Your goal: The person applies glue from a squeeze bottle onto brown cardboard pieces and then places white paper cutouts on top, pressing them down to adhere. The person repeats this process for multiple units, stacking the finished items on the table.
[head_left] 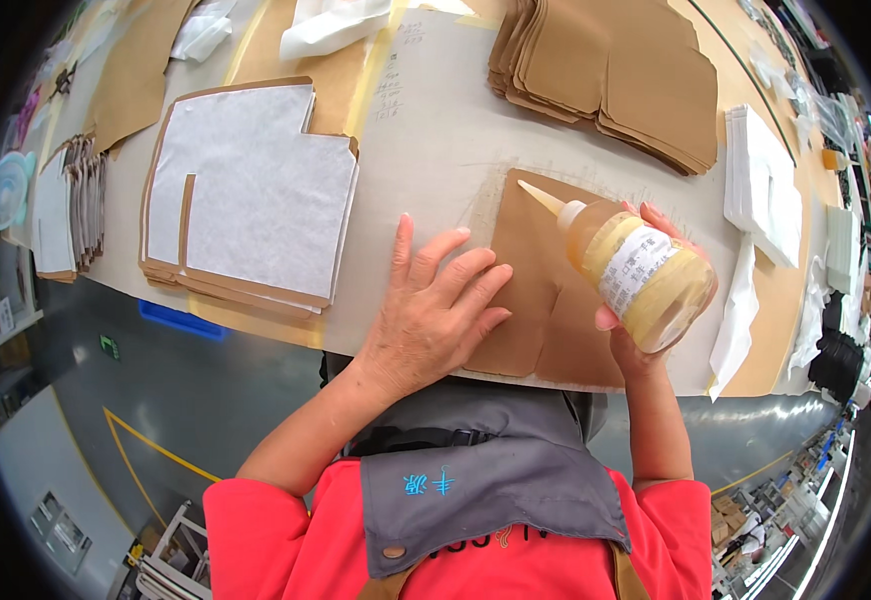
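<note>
In my right hand [664,222] is a clear squeeze bottle [646,275] of yellowish glue-like liquid, with a white label and a pale pointed nozzle. The hand is closed round it. The bottle is tilted, its nozzle aiming up and left over a brown flat piece [526,300] that looks like leather. This piece lies at the table's near edge, with a slit running down its middle. My left hand [436,305] rests with fingers spread at the left edge of that piece. Nothing is held in it. The bottle hides the right part of the brown piece.
A stack of brown pieces faced with white sheets [256,190] lies to the left. More brown pieces [606,75] are piled at the far right. White folded sheets [761,190] sit at the right edge. Upright pieces [71,210] and a lidded tub [6,190] stand far left.
</note>
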A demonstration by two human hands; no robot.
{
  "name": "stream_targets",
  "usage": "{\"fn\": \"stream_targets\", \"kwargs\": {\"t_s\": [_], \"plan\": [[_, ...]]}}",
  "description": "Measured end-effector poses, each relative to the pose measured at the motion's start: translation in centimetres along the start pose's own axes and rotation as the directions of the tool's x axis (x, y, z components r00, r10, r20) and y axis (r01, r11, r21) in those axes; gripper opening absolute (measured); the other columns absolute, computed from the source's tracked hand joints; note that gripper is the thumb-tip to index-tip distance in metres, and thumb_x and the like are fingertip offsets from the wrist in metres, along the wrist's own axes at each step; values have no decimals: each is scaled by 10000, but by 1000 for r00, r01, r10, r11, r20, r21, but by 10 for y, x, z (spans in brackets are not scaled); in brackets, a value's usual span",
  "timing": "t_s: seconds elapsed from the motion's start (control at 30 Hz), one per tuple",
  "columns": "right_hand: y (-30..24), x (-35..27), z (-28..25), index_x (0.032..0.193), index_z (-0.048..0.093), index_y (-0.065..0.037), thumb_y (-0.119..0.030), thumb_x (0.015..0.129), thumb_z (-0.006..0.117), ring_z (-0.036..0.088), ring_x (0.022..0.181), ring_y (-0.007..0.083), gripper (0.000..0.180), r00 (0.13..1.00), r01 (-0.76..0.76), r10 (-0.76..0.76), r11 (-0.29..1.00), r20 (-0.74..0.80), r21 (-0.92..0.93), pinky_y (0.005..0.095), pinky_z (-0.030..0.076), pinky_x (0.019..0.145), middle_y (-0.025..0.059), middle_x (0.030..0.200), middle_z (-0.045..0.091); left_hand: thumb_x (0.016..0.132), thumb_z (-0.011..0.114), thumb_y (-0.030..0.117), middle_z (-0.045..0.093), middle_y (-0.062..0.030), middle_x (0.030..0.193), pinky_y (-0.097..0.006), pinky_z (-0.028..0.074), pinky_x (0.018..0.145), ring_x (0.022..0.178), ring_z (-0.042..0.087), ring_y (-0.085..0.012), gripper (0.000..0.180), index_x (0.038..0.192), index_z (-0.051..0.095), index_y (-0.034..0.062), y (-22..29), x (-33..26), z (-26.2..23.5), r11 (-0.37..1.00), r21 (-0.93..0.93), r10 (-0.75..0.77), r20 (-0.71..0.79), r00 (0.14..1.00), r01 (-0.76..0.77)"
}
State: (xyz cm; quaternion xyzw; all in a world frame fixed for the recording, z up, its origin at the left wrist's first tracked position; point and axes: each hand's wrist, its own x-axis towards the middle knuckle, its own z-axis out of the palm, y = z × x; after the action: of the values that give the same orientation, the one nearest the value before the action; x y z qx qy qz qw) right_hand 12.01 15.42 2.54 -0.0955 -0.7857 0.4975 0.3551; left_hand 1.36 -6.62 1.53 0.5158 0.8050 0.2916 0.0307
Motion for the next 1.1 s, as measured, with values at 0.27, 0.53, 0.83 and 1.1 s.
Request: {"fn": "stream_targets", "kwargs": {"t_s": [0.27, 0.53, 0.83, 1.1], "plan": [[3, -1, -6, 1250, 421, -96, -429, 518, 993, 632, 1163, 381, 987, 987, 139, -136, 990, 87, -25, 448, 556, 940, 285, 1251, 612, 829, 759, 287, 567, -27, 1224, -618, 191, 1182, 1266, 469, -286, 410, 1196, 665, 131, -1, 0, 0, 1000, -9, 1, 4, 1000, -1], [6, -16, -33, 1267, 353, -120, -485, 558, 965, 628, 1159, 412, 1004, 990, 132, -123, 983, 75, -127, 451, 554, 922, 299, 1251, 609, 817, 771, 265, 547, -41, 1242, -610, 199, 1183, 1269, 468, -280, 407, 1189, 666, 138, 0, 1, 0, 1000, -28, -8, 1, 1000, 8], [4, -35, -67, 1277, 328, -140, -534, 580, 937, 613, 1175, 421, 1005, 997, 73, -76, 966, -4, -249, 467, 530, 938, 285, 1312, 568, 827, 767, 252, 551, -37, 1231, -600, 205, 1184, 1254, 469, -279, 381, 1179, 675, 141, 2, 2, 1, 1000, -1, -15, 12, 1000, 15], [3, -48, -87, 1308, 309, -104, -566, 599, 902, 584, 1209, 426, 1034, 982, -19, -26, 972, -187, -236, 535, 494, 1008, 277, 1359, 519, 824, 766, 228, 542, -61, 1254, -578, 205, 1184, 1251, 479, -293, 380, 1183, 681, 138, 3, 2, 0, 1000, 22, -16, 25, 1000, 15]]}}
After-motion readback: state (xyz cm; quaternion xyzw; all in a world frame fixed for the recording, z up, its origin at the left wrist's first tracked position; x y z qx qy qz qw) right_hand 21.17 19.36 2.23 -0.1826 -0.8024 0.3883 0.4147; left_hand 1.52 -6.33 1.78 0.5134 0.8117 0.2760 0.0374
